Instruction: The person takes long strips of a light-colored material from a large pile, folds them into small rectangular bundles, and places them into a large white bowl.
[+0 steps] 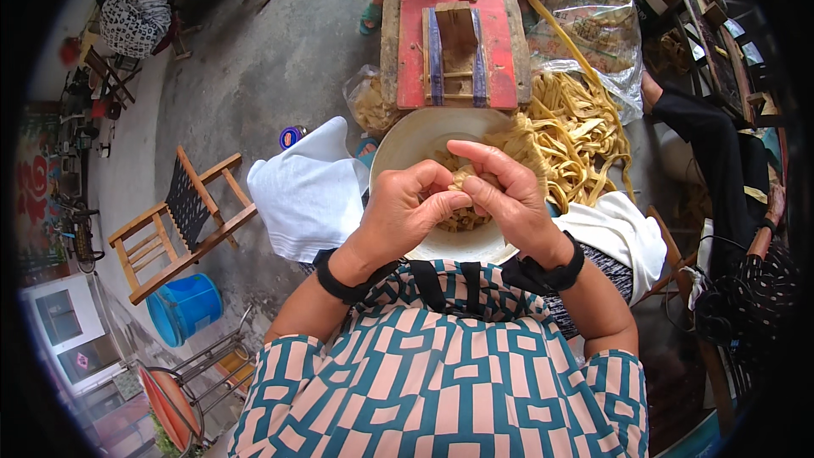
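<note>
Both my hands meet above a large pale basin (407, 133) on my lap. A small folded piece of yellowish strip (463, 177) is pinched between them. The thumb and fingers of my left hand (412, 202) press on its left side. My right hand (509, 187) grips it from the right, with the index finger raised. Short yellowish pieces (467, 221) lie in the basin under the hands. A fringe-like yellowish bundle (524, 146) hangs over the basin's right side, beside a heap of long flat strips (579, 127).
A red-topped wooden bench (413, 44) carrying wooden blocks stands beyond the basin. White cloths (311, 194) cover my knees. A folding stool (191, 203) and a blue bucket (187, 308) stand left. People sit at right and far left; another's legs flank the bench.
</note>
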Motion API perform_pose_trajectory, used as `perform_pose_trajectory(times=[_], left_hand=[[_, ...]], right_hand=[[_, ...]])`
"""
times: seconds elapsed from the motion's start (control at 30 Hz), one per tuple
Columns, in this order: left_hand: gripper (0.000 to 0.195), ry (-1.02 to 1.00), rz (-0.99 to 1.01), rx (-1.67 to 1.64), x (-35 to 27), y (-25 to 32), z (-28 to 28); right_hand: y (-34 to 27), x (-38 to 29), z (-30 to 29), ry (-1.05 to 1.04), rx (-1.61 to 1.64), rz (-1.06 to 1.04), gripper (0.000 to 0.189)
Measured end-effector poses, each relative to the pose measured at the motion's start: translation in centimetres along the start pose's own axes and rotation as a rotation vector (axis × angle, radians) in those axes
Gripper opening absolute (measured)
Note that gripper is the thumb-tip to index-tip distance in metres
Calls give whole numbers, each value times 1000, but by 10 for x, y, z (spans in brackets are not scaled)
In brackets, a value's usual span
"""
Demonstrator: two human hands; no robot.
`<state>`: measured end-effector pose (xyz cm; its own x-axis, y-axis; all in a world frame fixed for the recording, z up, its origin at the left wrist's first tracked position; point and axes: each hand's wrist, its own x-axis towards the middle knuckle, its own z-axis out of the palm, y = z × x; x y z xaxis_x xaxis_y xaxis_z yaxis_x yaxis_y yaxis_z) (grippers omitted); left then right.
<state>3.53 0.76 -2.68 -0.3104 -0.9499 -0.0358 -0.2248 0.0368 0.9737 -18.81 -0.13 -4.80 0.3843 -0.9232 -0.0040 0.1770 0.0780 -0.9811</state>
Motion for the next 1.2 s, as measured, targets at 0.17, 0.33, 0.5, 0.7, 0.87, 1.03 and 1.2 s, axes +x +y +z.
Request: perform_pose_trajectory(times=[0.17, 0.33, 0.5, 0.7, 0.87, 1.03, 1.2], left_hand=[[16, -112, -297, -353, 3, 0, -15], [17, 35, -265, -528, 3, -15, -40], [20, 0, -250, -451, 10, -34, -41], [45, -68, 409, 809, 21, 1, -39], [24, -271, 472, 1061, 14, -12, -7], [10, -340, 569, 919, -7, -11, 0], [7, -373, 451, 738, -9, -10, 1]], right_hand=[[1, 0, -14, 13, 39, 81, 47], [-10, -4, -37, -5, 67, 131, 49], [10, -2, -40, -141, -552, 2, 19], [21, -4, -32, -48, -1084, -453, 19], [5, -16, -26, -148, -1119, -486, 16], [-4, -52, -43, -337, -1045, -388, 11], [-8, -61, -48, -299, -979, -354, 15]])
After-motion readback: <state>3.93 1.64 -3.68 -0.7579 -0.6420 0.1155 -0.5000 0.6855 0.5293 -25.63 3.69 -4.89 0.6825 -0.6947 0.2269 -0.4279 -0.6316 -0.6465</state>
